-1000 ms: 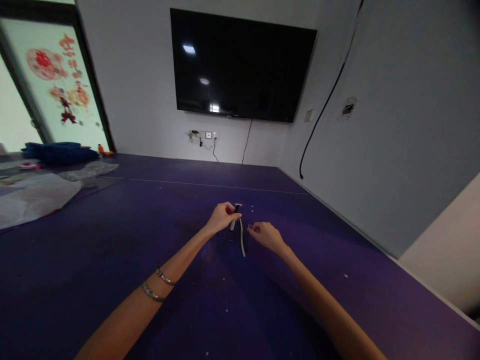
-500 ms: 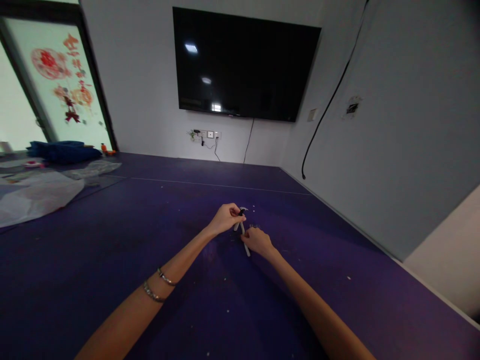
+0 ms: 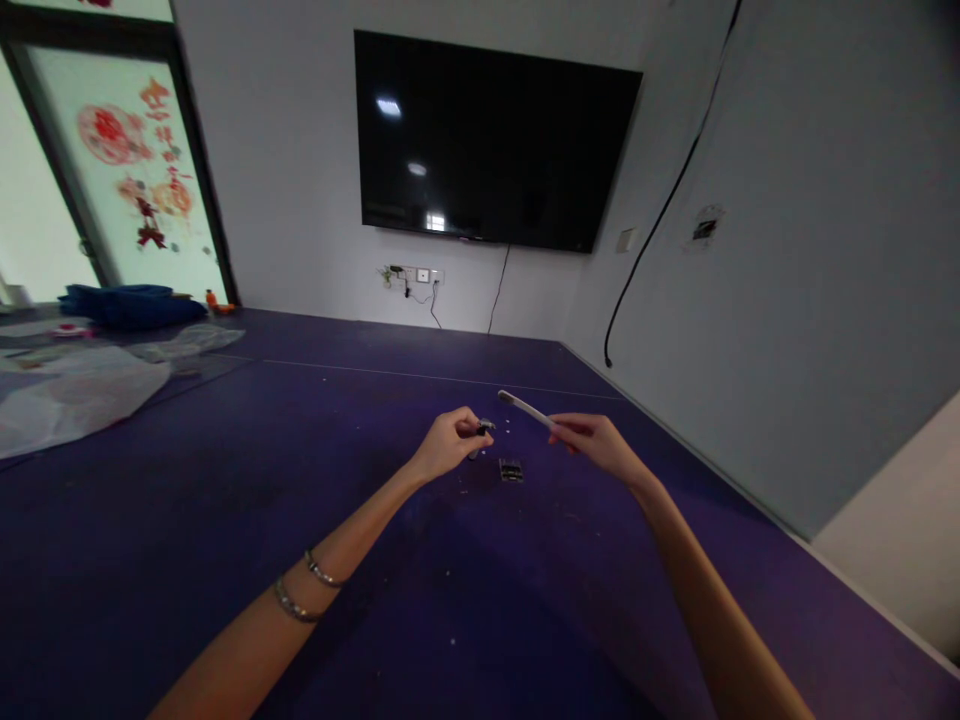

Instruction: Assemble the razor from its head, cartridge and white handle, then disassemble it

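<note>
My left hand is closed in a pinch on a small silver-and-black tool, a little above the purple surface. Its lighter lower part shows just under the fingers; its exact kind is too small to tell. My right hand grips a white toothbrush by one end of the handle. The dark-bristled head points up and left, apart from the tool. Between and below the hands lies a small dark, roughly square piece, with tiny white bits near it.
The purple surface reaches back to the wall. Clear plastic sheeting and a dark blue cloth bundle lie at the left. A large television hangs on the back wall, and a black cable dangles along the right wall.
My right hand has lifted the toothbrush away from the left hand, up and to the right, uncovering the dark square piece. My left hand stays nearly in place with the tool.
</note>
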`<state>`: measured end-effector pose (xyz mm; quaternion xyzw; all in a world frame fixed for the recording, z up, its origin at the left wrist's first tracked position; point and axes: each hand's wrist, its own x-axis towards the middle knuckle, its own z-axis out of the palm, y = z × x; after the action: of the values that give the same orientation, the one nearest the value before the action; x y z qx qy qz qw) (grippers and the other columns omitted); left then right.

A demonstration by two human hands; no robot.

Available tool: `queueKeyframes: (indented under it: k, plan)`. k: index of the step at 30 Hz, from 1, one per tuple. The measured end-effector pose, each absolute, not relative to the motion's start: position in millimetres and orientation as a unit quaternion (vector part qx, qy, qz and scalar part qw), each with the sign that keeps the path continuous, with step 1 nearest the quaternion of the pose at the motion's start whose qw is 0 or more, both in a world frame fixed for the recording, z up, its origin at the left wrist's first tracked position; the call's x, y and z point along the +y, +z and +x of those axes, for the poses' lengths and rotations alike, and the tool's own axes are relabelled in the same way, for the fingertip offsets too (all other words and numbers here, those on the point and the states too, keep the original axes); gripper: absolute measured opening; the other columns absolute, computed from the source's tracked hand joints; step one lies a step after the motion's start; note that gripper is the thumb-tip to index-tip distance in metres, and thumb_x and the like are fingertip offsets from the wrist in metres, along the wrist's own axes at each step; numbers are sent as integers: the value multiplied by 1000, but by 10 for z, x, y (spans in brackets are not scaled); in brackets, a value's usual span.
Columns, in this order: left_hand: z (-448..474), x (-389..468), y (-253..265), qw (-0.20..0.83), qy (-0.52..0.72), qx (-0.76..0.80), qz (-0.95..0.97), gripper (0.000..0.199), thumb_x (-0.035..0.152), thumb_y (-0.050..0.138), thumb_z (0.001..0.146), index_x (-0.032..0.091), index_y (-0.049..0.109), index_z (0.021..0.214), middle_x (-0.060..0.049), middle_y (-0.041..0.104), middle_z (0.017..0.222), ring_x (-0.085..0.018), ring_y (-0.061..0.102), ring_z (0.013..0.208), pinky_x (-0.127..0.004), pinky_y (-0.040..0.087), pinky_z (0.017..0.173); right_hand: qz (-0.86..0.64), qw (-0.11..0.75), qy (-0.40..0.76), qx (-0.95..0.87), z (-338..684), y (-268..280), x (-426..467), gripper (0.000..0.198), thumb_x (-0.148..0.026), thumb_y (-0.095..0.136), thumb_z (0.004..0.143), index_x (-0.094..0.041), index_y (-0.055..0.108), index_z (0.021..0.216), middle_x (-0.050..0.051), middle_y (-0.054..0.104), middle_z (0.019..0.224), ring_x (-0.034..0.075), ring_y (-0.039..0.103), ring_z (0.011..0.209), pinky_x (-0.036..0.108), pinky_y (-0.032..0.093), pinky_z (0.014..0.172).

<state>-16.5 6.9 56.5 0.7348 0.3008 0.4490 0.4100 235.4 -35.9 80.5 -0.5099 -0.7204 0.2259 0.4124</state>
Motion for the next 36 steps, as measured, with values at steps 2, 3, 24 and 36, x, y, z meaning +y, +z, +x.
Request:
queueKeyframes:
  k: [2, 3, 24, 36]
  plan:
    - [-173, 64, 570, 399, 452, 313, 733, 22, 24, 68, 66, 16, 47, 67, -2, 62, 69, -11, 56, 60, -23, 44, 57, -510, 410, 201, -729, 2357, 944, -485, 38, -42, 57, 76, -15, 68, 100, 5, 69, 73, 13, 59, 61, 25, 47, 57]
    - [-177, 63, 566, 398, 454, 315, 733, 22, 24, 68, 66, 16, 47, 67, -1, 62, 69, -11, 57, 61, -23, 44, 58, -510, 410, 192, -732, 2332, 1001, -544, 37, -41, 57, 76, -16, 69, 100, 5, 70, 75, 15, 61, 65, 27, 48, 61]
    - [-179, -5, 536, 383, 443, 308, 750, 23, 24, 67, 68, 17, 45, 68, 2, 57, 64, -11, 55, 59, -23, 43, 57, -476, 391, 90, -782, 2164, 1124, -675, 25, -38, 58, 78, -24, 71, 94, 5, 70, 80, 17, 61, 70, 27, 46, 62]
    - [-206, 4, 496, 368, 453, 300, 754, 23, 24, 68, 67, 16, 46, 68, 1, 58, 68, -11, 56, 64, -24, 44, 60, -455, 405, 53, -791, 2145, 1100, -650, 23, -36, 58, 80, -26, 72, 94, 4, 69, 77, 16, 60, 68, 28, 44, 61]
